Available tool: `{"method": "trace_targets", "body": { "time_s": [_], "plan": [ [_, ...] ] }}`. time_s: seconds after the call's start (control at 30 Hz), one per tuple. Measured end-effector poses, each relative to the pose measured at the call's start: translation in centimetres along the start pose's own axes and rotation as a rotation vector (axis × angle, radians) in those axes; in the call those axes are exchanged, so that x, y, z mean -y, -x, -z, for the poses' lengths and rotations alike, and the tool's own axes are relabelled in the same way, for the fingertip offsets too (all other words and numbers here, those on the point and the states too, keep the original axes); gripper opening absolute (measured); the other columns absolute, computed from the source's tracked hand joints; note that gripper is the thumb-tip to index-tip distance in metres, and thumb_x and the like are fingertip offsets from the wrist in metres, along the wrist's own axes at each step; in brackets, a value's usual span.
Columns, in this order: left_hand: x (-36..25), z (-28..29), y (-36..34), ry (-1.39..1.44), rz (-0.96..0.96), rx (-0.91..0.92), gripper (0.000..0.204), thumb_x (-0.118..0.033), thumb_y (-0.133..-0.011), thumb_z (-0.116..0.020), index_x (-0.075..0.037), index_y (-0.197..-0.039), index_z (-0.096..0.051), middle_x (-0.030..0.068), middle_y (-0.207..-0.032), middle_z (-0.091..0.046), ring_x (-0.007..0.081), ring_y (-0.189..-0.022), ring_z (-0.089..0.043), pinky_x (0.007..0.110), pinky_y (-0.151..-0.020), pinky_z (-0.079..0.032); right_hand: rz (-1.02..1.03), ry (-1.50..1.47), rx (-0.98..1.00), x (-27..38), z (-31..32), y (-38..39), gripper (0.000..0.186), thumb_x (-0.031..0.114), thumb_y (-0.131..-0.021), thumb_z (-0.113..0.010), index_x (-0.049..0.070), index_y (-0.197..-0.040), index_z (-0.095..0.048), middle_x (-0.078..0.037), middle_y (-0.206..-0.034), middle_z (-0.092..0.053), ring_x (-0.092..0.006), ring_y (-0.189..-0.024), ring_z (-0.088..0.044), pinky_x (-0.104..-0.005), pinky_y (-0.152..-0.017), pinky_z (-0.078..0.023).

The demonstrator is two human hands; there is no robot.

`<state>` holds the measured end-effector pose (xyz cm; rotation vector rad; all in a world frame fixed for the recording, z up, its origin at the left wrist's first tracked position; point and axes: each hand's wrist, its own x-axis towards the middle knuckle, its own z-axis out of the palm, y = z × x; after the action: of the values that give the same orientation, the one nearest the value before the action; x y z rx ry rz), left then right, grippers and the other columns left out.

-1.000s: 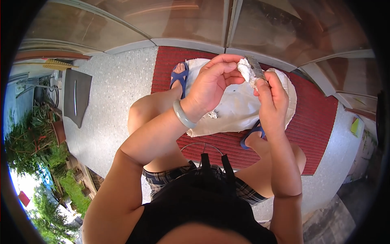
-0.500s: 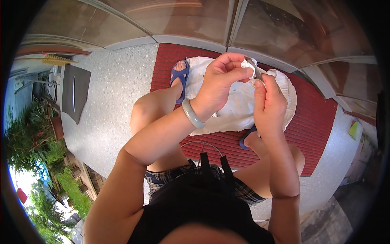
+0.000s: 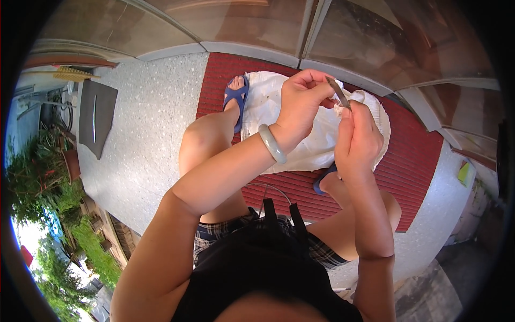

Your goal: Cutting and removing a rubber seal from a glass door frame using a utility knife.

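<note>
Above a pale cloth (image 3: 263,94), my left hand (image 3: 303,110), with a jade-coloured bracelet on its wrist, is closed, its thumb and fingers at a crumpled white piece (image 3: 338,110). My right hand (image 3: 358,138) is closed around the lower end of a narrow metal blade (image 3: 338,92), which slants up to my left fingertips and lies against the white piece, hiding part of it. The two hands are nearly together, and the exact contact between fingertips, blade and white piece is partly hidden.
Under the cloth lies a red ribbed mat (image 3: 407,182), with my sandalled feet (image 3: 236,102) beside the cloth. Framed glass panels (image 3: 375,37) rise beyond. At the left are a dark grey board (image 3: 94,123), a yellow broom head (image 3: 72,75) and potted plants (image 3: 37,155).
My left hand and forearm have moved right, closer to my right hand. The blade has turned from showing its broad face to looking narrower, and now hides more of the white piece.
</note>
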<state>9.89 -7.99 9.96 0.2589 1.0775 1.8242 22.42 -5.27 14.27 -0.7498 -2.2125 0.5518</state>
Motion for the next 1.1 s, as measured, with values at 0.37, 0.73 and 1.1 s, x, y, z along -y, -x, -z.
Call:
{"method": "trace_targets", "body": {
  "time_s": [0.37,0.73,1.1],
  "plan": [
    [-0.5,1.7,-0.6,0.089,-0.013,0.310,0.030,-0.008,-0.090,-0.065,-0.003,-0.119,-0.060,0.0122,-0.105,-0.069,0.0186,-0.091,-0.068,0.028,-0.079,-0.055,-0.537,-0.520,0.015,-2.4,1.9,-0.1,0.009,0.008,-0.094,-0.054,0.001,-0.092,-0.060,0.004,-0.065,-0.045,-0.0048,-0.059,-0.039,-0.0218,-0.053,-0.033],
    [-0.7,1.0,-0.2,0.107,-0.016,0.325,0.031,-0.004,-0.088,-0.066,-0.003,-0.119,-0.061,0.0092,-0.101,-0.069,0.0151,-0.087,-0.067,0.028,-0.079,-0.055,-0.401,-0.420,0.039,-1.3,1.2,-0.2,0.009,0.004,-0.092,-0.054,0.002,-0.097,-0.061,0.000,-0.069,-0.051,-0.0062,-0.062,-0.044,-0.0227,-0.055,-0.036],
    [-0.9,0.8,0.1,0.026,-0.040,0.158,0.019,-0.002,-0.084,-0.065,-0.001,-0.103,-0.065,0.0086,-0.091,-0.069,0.0126,-0.077,-0.065,0.027,-0.071,-0.054,-0.206,-0.108,0.077,-1.0,0.1,0.5,0.006,0.004,-0.089,-0.056,0.002,-0.094,-0.059,-0.013,-0.067,-0.056,-0.0254,-0.053,-0.054,-0.0344,-0.050,-0.043]
  ]
}}
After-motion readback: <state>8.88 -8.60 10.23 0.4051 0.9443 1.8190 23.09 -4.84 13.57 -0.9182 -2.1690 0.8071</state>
